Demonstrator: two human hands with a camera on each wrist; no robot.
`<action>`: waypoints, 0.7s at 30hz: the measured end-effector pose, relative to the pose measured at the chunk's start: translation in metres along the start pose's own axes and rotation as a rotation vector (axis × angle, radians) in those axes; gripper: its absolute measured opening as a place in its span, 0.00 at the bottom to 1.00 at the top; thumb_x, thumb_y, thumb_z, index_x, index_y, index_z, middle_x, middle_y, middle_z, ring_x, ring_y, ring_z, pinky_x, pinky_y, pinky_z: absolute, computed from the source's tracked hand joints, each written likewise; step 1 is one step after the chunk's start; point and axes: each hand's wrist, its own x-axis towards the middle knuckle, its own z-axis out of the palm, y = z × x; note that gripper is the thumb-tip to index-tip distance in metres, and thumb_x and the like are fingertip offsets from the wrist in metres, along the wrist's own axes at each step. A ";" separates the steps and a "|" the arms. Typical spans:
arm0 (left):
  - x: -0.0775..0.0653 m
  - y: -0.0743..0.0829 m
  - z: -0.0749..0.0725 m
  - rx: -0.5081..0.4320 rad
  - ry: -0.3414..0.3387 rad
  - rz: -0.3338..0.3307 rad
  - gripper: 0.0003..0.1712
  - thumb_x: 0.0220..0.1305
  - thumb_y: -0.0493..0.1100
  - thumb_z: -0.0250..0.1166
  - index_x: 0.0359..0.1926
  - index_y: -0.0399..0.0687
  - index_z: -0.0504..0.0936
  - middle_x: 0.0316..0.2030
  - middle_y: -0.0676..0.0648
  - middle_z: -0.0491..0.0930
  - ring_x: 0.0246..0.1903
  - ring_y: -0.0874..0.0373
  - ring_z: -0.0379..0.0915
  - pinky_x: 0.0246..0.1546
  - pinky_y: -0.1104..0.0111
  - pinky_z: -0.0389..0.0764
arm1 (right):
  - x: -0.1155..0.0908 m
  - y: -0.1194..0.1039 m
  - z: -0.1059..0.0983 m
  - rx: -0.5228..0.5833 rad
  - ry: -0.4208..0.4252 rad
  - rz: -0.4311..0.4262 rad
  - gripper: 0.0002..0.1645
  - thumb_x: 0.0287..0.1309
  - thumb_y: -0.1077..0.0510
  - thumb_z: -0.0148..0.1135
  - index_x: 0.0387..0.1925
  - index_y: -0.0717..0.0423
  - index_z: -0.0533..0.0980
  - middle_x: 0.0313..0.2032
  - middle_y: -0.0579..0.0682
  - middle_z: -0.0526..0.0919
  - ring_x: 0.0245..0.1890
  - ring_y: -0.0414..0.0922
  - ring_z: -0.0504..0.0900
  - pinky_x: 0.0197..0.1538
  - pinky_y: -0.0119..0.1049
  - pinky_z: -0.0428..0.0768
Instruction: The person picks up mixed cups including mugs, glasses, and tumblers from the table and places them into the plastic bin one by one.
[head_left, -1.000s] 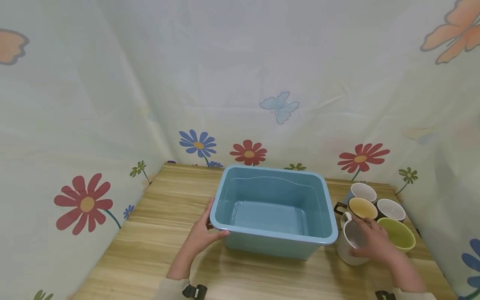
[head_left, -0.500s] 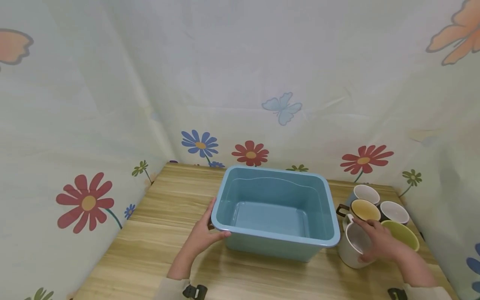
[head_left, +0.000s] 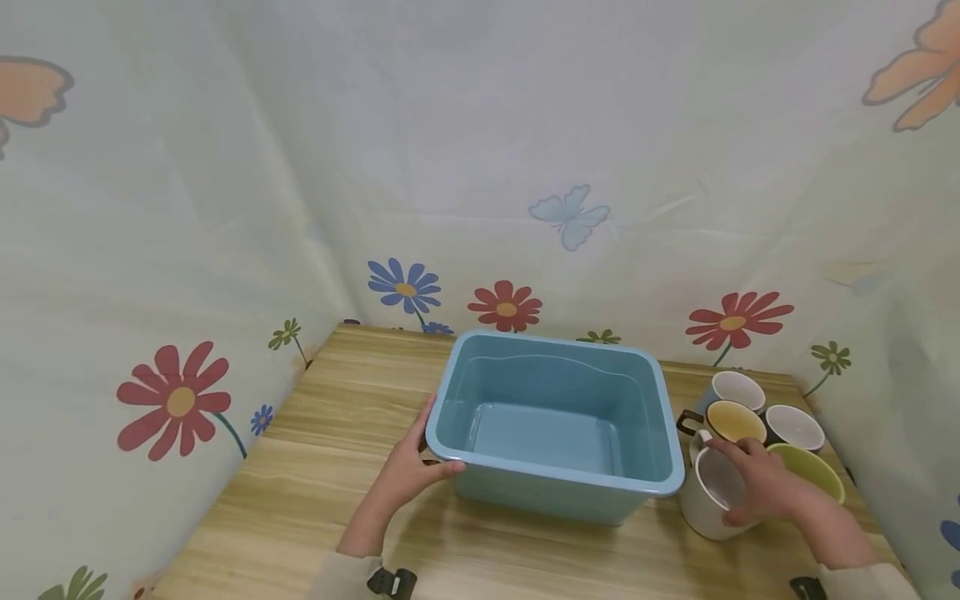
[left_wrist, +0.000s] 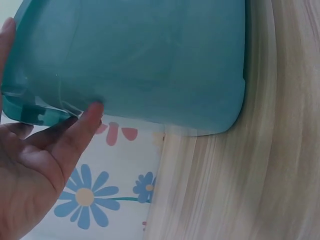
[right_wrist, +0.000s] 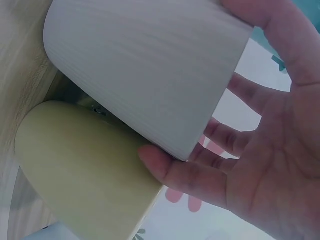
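Observation:
A light blue plastic tub (head_left: 562,475) stands on the wooden table. My left hand (head_left: 408,471) holds its near left corner, the thumb on the front below the rim and the fingers at the left side. In the left wrist view the tub's wall (left_wrist: 150,60) fills the top. My right hand (head_left: 772,492) grips the rim of a white mug (head_left: 701,500) standing right of the tub. The right wrist view shows thumb and fingers around the white mug's rim, with a finger reaching between it and a yellow-green cup (right_wrist: 85,160).
Behind the white mug stand a cup with a yellow inside and dark handle (head_left: 735,422), a blue-grey cup (head_left: 738,389) and a dark cup with a white inside (head_left: 795,427). A flower-printed curtain (head_left: 450,167) rises behind the wooden table (head_left: 330,417).
The right thumb has slid slightly toward the right side of the white mug. The whole view has drifted a little; the left hand keeps its place on the tub.

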 end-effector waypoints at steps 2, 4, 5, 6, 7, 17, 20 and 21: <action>0.000 0.000 0.001 -0.027 -0.002 -0.002 0.68 0.52 0.50 0.82 0.83 0.54 0.46 0.78 0.35 0.58 0.69 0.36 0.70 0.58 0.54 0.85 | 0.001 -0.001 -0.001 -0.002 -0.004 0.007 0.57 0.28 0.56 0.87 0.63 0.65 0.68 0.49 0.75 0.71 0.44 0.68 0.71 0.41 0.59 0.78; 0.001 0.001 0.001 -0.055 -0.003 -0.006 0.67 0.52 0.50 0.82 0.83 0.54 0.46 0.78 0.34 0.58 0.69 0.36 0.69 0.59 0.54 0.85 | 0.002 -0.002 -0.001 -0.004 -0.009 0.011 0.57 0.28 0.56 0.87 0.63 0.66 0.68 0.49 0.75 0.71 0.44 0.69 0.71 0.41 0.60 0.79; 0.000 0.001 0.001 -0.066 -0.002 -0.008 0.67 0.52 0.50 0.82 0.83 0.53 0.46 0.78 0.34 0.58 0.69 0.35 0.69 0.59 0.54 0.85 | 0.002 -0.002 -0.001 -0.006 -0.012 0.014 0.58 0.28 0.55 0.87 0.63 0.66 0.68 0.49 0.75 0.71 0.44 0.69 0.71 0.41 0.60 0.79; 0.000 0.001 0.002 -0.071 0.000 -0.008 0.67 0.52 0.50 0.82 0.83 0.53 0.46 0.78 0.33 0.59 0.69 0.35 0.69 0.59 0.53 0.85 | 0.002 -0.002 -0.001 -0.009 -0.011 0.010 0.57 0.28 0.55 0.87 0.63 0.67 0.68 0.48 0.75 0.71 0.44 0.68 0.71 0.41 0.60 0.79; 0.000 0.001 0.002 -0.074 0.002 -0.010 0.67 0.52 0.50 0.82 0.83 0.53 0.46 0.77 0.33 0.59 0.69 0.35 0.69 0.59 0.53 0.84 | 0.003 -0.002 -0.002 -0.011 -0.010 0.011 0.58 0.27 0.55 0.87 0.63 0.67 0.68 0.48 0.74 0.72 0.44 0.68 0.72 0.41 0.59 0.79; -0.001 0.002 0.001 -0.035 0.022 0.001 0.67 0.51 0.49 0.82 0.82 0.52 0.49 0.75 0.32 0.64 0.69 0.35 0.69 0.60 0.50 0.83 | 0.004 -0.001 -0.001 0.011 -0.023 0.015 0.58 0.26 0.55 0.87 0.62 0.67 0.69 0.46 0.72 0.72 0.42 0.66 0.72 0.39 0.57 0.80; -0.001 0.002 0.001 -0.021 0.027 0.000 0.67 0.50 0.49 0.82 0.82 0.52 0.49 0.75 0.33 0.65 0.69 0.36 0.70 0.62 0.48 0.81 | 0.004 -0.001 -0.002 0.016 -0.029 0.018 0.59 0.26 0.54 0.87 0.63 0.67 0.69 0.47 0.72 0.72 0.43 0.66 0.71 0.40 0.57 0.80; 0.000 0.001 0.001 -0.017 0.027 0.000 0.67 0.50 0.49 0.82 0.82 0.53 0.49 0.75 0.33 0.65 0.69 0.36 0.70 0.63 0.48 0.81 | 0.004 -0.001 -0.003 0.016 -0.030 0.016 0.59 0.26 0.54 0.87 0.63 0.67 0.69 0.47 0.73 0.72 0.43 0.66 0.71 0.40 0.57 0.80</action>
